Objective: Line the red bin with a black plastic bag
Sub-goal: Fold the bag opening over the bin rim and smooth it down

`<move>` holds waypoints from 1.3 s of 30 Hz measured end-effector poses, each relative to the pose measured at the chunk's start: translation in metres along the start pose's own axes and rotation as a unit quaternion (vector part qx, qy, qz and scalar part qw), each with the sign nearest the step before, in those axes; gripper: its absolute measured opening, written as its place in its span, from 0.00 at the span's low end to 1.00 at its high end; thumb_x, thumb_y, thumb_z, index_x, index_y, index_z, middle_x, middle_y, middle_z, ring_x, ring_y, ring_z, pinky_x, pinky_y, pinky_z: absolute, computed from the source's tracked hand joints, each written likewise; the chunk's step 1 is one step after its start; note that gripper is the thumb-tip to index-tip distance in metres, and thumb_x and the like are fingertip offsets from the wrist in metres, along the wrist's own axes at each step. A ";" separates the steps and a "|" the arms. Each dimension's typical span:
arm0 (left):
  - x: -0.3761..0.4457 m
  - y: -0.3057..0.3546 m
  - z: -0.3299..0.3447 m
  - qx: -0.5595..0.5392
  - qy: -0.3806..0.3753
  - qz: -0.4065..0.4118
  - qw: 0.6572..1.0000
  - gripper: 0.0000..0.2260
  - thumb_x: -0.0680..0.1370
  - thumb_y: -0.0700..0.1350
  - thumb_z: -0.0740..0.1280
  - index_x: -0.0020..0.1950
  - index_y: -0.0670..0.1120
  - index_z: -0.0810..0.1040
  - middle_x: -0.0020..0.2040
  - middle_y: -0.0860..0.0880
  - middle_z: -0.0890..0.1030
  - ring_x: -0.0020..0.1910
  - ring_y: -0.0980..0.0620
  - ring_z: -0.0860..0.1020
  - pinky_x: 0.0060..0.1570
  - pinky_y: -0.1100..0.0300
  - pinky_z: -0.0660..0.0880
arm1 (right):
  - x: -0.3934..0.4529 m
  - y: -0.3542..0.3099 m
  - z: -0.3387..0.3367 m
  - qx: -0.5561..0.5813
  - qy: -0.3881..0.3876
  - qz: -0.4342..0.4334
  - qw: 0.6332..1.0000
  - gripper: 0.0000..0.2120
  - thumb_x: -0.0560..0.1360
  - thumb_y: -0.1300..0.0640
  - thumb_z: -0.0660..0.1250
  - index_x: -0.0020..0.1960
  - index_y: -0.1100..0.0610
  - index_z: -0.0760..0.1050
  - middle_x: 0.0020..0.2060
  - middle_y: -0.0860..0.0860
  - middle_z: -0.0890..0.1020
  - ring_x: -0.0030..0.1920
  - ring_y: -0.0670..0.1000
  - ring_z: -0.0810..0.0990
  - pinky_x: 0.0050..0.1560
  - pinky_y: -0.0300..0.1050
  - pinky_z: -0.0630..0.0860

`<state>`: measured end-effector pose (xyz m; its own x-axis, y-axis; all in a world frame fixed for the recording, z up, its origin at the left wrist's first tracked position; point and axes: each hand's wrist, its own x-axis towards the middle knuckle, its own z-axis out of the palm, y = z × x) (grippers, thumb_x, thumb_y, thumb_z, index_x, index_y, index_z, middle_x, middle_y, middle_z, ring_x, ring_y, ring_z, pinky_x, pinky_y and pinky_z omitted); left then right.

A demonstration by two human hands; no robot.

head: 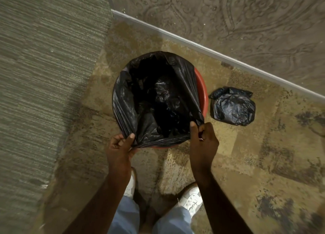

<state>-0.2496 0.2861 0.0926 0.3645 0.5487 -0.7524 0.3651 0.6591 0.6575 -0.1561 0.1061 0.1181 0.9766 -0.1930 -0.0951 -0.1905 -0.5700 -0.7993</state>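
A round red bin (202,91) stands on the floor in the middle of the head view. A black plastic bag (126,100) hangs open inside it, its mouth draped over the far and left rim. The red rim still shows along the right side and at the near edge. My left hand (121,145) pinches the bag's near-left edge at the rim. My right hand (202,138) pinches the near-right edge, holding it just above the rim. The bag's bottom is crumpled and dark inside the bin.
A bundle of folded black bags (233,108) lies on the tiled floor right of the bin. A white baseboard (211,50) and patterned wall run diagonally behind. A grey textured surface (44,66) fills the left. My white shoes (191,200) stand just below the bin.
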 end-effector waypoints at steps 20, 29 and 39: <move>-0.017 -0.025 -0.006 0.076 -0.082 -0.013 0.994 0.14 0.75 0.32 0.71 0.34 0.48 0.84 0.38 0.39 0.86 0.38 0.46 0.87 0.40 0.58 0.84 | 0.015 0.043 0.003 0.250 -0.018 0.253 0.934 0.12 0.75 0.70 0.69 0.48 0.54 0.78 0.43 0.53 0.87 0.44 0.53 0.86 0.40 0.53 0.84; 0.009 -0.031 -0.042 0.110 -0.085 -0.048 0.989 0.03 0.79 0.34 0.67 0.48 0.37 0.80 0.40 0.43 0.87 0.41 0.45 0.87 0.40 0.56 0.84 | 0.033 0.055 0.006 0.284 -0.038 0.322 0.902 0.06 0.80 0.63 0.65 0.53 0.61 0.81 0.39 0.52 0.87 0.37 0.51 0.87 0.32 0.46 0.82; 0.001 0.089 0.007 0.313 -0.078 0.412 0.852 0.04 0.81 0.45 0.66 0.55 0.48 0.78 0.47 0.47 0.82 0.45 0.48 0.82 0.43 0.54 0.79 | 0.052 0.055 0.006 0.258 -0.126 0.263 0.921 0.07 0.81 0.63 0.64 0.56 0.64 0.79 0.43 0.55 0.86 0.40 0.50 0.86 0.37 0.49 0.84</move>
<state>-0.2109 0.3413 0.1506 0.8102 0.5846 -0.0427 0.2978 -0.3477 0.8890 -0.1156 0.0697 0.0657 0.7668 -0.1056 -0.6332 -0.6352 0.0174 -0.7721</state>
